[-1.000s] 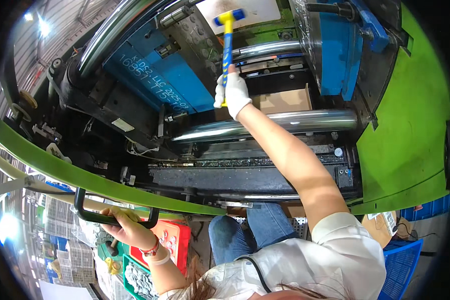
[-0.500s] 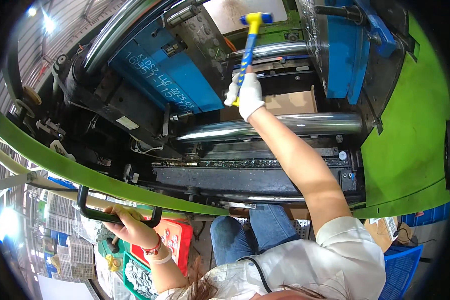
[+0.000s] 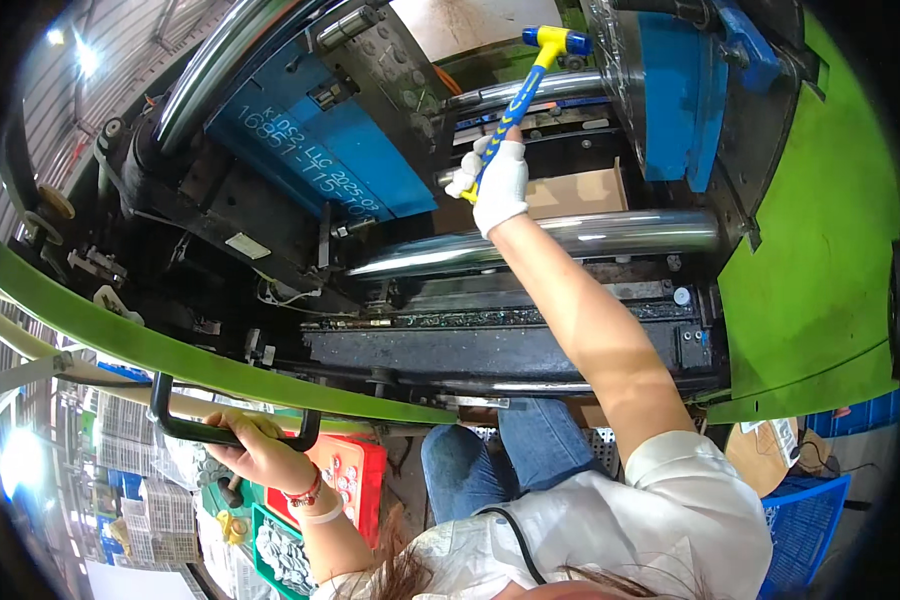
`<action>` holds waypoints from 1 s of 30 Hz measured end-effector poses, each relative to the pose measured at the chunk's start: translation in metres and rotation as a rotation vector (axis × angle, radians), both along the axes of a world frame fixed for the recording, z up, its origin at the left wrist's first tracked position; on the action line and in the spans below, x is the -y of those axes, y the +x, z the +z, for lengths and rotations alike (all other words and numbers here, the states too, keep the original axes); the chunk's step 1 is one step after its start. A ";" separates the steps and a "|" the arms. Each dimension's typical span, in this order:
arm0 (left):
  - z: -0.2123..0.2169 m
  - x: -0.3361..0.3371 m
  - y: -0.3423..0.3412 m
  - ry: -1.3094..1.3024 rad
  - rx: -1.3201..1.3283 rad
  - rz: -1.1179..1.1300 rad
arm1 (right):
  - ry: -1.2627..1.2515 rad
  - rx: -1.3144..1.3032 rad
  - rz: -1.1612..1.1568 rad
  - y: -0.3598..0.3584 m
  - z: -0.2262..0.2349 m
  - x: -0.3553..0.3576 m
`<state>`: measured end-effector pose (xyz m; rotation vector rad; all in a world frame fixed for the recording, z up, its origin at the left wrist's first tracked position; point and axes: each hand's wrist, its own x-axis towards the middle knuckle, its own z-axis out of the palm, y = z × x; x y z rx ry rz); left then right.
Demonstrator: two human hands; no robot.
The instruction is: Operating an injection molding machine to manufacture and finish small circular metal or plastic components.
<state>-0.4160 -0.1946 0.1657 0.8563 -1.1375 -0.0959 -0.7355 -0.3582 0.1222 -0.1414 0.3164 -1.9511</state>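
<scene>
My right hand [image 3: 501, 183], in a white glove with bare fingertips, is closed round the blue and yellow handle of a mallet [image 3: 518, 108]. The mallet's head, yellow in the middle with blue ends, points up and to the right, between the two blue mold halves. On the left is one mold half [image 3: 305, 135] with white handwriting and a steel face; the other mold half [image 3: 678, 100] is on the right. My bare left hand [image 3: 260, 450], with a red bracelet at the wrist, grips the black door handle [image 3: 202, 430] on the green machine door [image 3: 150, 335].
A shiny steel tie bar [image 3: 590, 236] crosses below my right forearm. Cardboard [image 3: 577, 194] lies under the mold gap. Outside the door stand a red tray [image 3: 355, 480] and a green basket [image 3: 280, 550] of grey parts. A blue crate [image 3: 805, 535] sits at the lower right.
The mallet's head has swung to the right and its handle leans more. My right hand has turned slightly with it. My left hand stays on the door handle.
</scene>
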 end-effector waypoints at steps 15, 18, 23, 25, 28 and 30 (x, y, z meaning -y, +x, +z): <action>-0.001 0.000 0.002 -0.017 0.012 -0.009 | -0.005 0.069 -0.014 0.025 0.000 0.002; -0.001 0.000 0.001 0.005 -0.031 0.028 | 0.219 -0.167 0.258 0.043 -0.002 0.003; -0.001 0.000 0.001 -0.003 0.008 -0.013 | 0.137 -0.119 0.281 0.021 -0.018 -0.005; -0.002 0.001 0.002 -0.006 -0.004 -0.007 | 0.033 0.018 0.199 0.012 -0.019 -0.001; -0.001 0.002 0.003 -0.014 0.014 -0.003 | 0.078 0.103 0.068 0.019 -0.015 0.011; -0.001 0.002 0.002 -0.006 0.000 -0.011 | 0.073 0.014 0.036 0.034 -0.015 0.016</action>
